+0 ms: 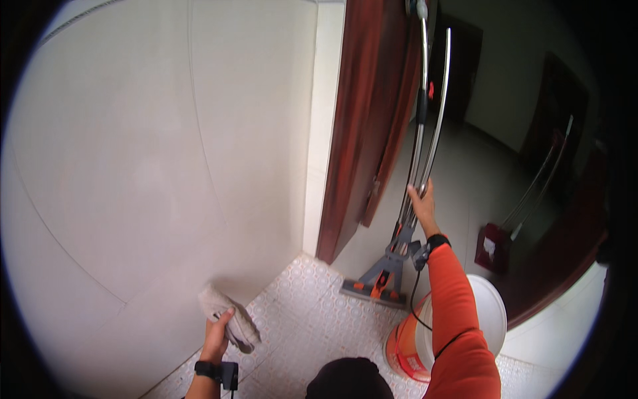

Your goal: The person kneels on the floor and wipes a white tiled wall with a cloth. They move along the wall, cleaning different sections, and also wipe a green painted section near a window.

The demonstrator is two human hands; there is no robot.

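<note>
A folded, pale grey cloth (227,314) is gripped in my left hand (215,334), close to the lower part of the white wall. My right hand (422,204) is around the chrome rods of a squeeze mop (394,269) just above its grey and orange frame. The mop stands nearly upright in the doorway, its wide flat head down at the patterned floor. From here I cannot tell whether one or both rods are in my grasp. Part of the bucket (406,344), orange and white with a pale lid, is hidden behind my right forearm.
A dark red wooden door (359,124) stands by the wall (149,149). Patterned tiles (304,294) cover the near floor. In the dim room beyond is a dark red long-handled dustpan (491,249). A black rounded shape (349,379) shows at the bottom edge.
</note>
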